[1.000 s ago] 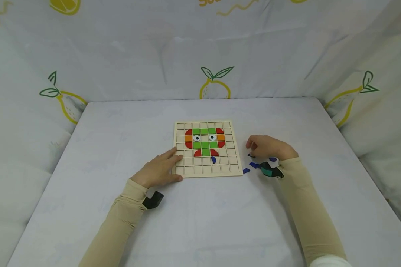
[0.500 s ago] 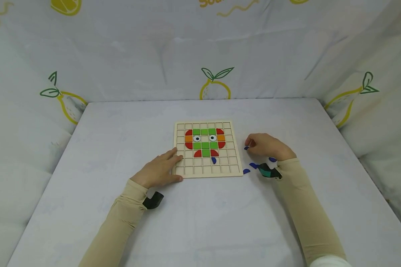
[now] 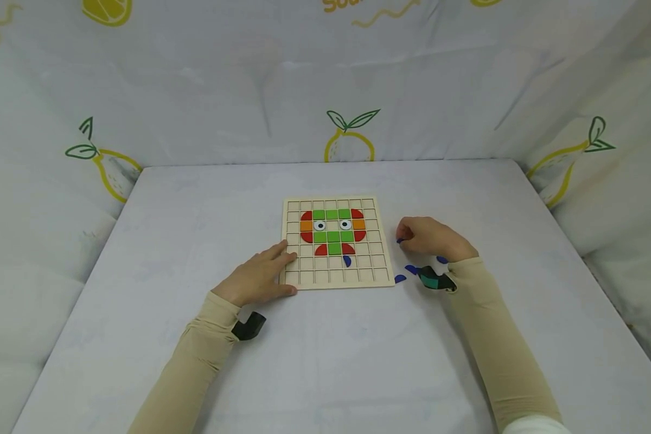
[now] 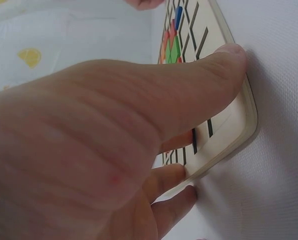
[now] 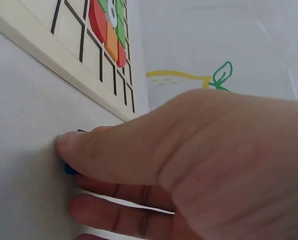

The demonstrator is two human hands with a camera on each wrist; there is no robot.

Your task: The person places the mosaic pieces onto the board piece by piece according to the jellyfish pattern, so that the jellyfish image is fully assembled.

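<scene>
A square wooden grid board (image 3: pixel 377 274) lies on the table, bearing green, red and orange pieces and two eye tiles (image 3: pixel 319 225). One blue quarter-round piece (image 3: pixel 347 261) sits below the coloured figure. My left hand (image 3: pixel 255 277) rests on the board's near left corner, fingers spread; its thumb (image 4: pixel 223 67) lies over the edge in the left wrist view. Right of the board, my right hand (image 3: pixel 431 236) pinches another blue piece (image 5: pixel 70 169) between thumb and fingers, low over the table. Most of that piece is hidden by the thumb.
Loose blue pieces lie right of the board: one by its near right corner (image 3: pixel 400 278), one beside the right wrist camera (image 3: pixel 436 278), and one near the right cuff (image 3: pixel 442 260). A white curtain with lemon drawings (image 3: pixel 349 135) hangs behind the table.
My right hand has drawn a blue piece slightly away from me and toward the board, and now pinches it. The left hand and board have stayed put.
</scene>
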